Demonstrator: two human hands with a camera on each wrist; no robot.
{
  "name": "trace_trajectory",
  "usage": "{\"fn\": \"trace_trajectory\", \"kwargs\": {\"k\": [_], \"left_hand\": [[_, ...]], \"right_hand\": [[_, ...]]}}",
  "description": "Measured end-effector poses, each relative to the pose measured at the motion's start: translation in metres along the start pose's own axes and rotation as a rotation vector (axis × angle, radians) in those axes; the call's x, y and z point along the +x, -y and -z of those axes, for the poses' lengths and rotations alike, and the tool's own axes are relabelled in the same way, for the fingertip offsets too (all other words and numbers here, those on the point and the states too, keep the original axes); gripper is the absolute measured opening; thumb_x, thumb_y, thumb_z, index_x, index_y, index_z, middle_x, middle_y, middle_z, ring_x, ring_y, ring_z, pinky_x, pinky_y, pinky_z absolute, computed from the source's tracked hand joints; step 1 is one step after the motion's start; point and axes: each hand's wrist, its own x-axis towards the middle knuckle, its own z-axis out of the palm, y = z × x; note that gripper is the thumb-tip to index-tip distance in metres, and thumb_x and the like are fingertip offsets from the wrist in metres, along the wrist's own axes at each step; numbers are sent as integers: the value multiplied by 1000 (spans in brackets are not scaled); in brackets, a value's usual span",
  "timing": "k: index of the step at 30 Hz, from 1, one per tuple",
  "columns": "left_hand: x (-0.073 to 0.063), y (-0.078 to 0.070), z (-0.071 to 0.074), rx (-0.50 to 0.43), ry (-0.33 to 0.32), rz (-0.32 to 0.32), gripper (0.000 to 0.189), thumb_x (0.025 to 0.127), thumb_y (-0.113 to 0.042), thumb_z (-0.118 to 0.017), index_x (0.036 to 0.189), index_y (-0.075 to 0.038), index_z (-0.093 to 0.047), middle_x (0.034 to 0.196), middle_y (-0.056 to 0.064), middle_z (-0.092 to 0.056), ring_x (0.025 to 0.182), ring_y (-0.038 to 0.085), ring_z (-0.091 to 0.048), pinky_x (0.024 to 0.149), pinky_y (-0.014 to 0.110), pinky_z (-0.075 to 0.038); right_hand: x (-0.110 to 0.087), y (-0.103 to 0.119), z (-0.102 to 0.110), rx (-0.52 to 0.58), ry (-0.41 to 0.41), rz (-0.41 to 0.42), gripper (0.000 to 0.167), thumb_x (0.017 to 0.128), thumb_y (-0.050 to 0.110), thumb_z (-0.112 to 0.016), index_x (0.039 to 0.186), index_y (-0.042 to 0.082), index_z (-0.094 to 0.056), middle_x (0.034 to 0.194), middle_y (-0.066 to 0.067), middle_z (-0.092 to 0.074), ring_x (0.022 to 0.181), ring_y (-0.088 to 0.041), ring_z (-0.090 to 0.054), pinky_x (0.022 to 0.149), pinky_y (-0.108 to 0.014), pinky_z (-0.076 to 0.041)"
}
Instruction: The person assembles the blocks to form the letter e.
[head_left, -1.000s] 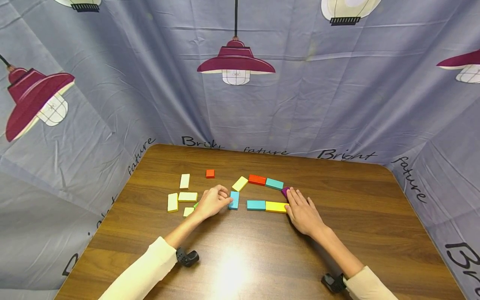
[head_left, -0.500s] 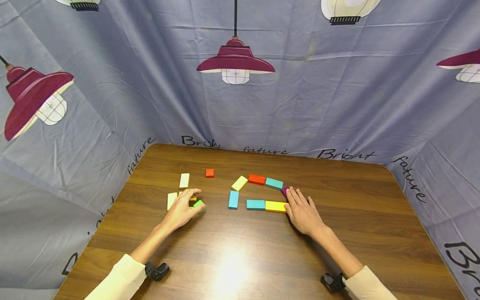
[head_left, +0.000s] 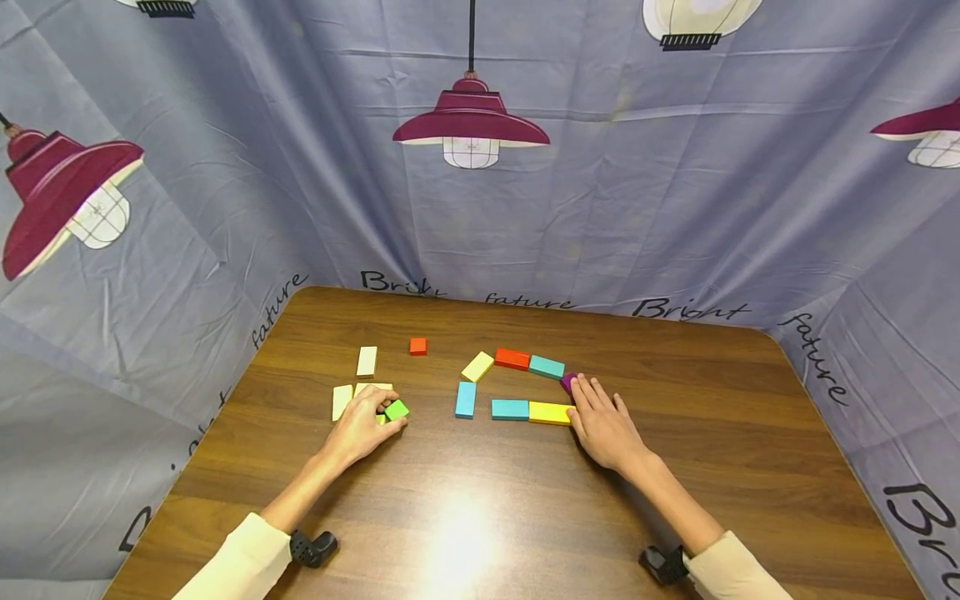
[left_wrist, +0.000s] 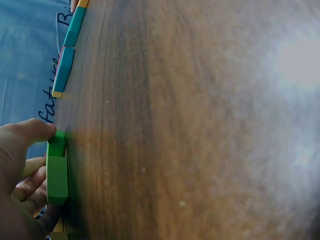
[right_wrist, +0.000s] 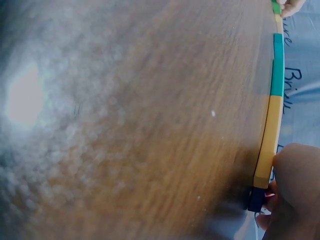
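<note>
In the head view, we see the left hand (head_left: 360, 427) pinching a green block (head_left: 397, 410) between thumb and curled fingers, low at the left of the wooden worktop (head_left: 712, 375). Just beyond it lie a cream block (head_left: 367, 362) and a small red block (head_left: 417, 347). The right hand (head_left: 607, 429) lies palm down, fingers straight, gripping nothing; its fingertips touch a purple block (head_left: 568, 382), and its thumb touches the end of a yellow block (head_left: 551, 413), which abuts a blue block (head_left: 510, 409). Across from these we find a long red block (head_left: 512, 359) beside a teal block (head_left: 547, 367). From the left wrist, we see the thumb against the green block's end and a yellow-green block (left_wrist: 57, 181) nearer the camera. From the right wrist, we see a dark block (right_wrist: 256, 199) at the yellow block's near end, close to the fingers.
</note>
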Motion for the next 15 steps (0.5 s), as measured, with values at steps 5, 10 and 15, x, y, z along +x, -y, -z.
{"fn": "trace_trajectory", "kwargs": {"k": [5, 10, 15], "left_hand": [[-1, 2, 0, 6, -14, -29, 37, 81, -13, -82, 112, 3, -70, 105, 10, -64, 87, 20, -61, 71, 32, -54], [-2, 1, 2, 17, 18, -35, 41, 78, -10, -81, 115, 5, -68, 106, 11, -62, 84, 19, -58, 68, 29, -52], [-3, 1, 4, 5, 50, -12, 40, 77, -4, -78, 115, 4, -68, 105, 10, -61, 85, 18, -57, 69, 29, -51]], "right_hand": [[0, 0, 0, -6, 4, 1, 57, 107, 26, -45, 152, -6, -32, 157, -24, -30, 143, -43, -28, 107, -70, -22], [0, 0, 0, -6, 5, 3, 57, 107, 25, -44, 152, -6, -31, 157, -24, -29, 143, -44, -27, 107, -70, -22], [0, 0, 0, -4, 5, 6, 57, 107, 25, -45, 152, -6, -31, 157, -24, -29, 143, -44, -27, 107, -70, -22]]}}
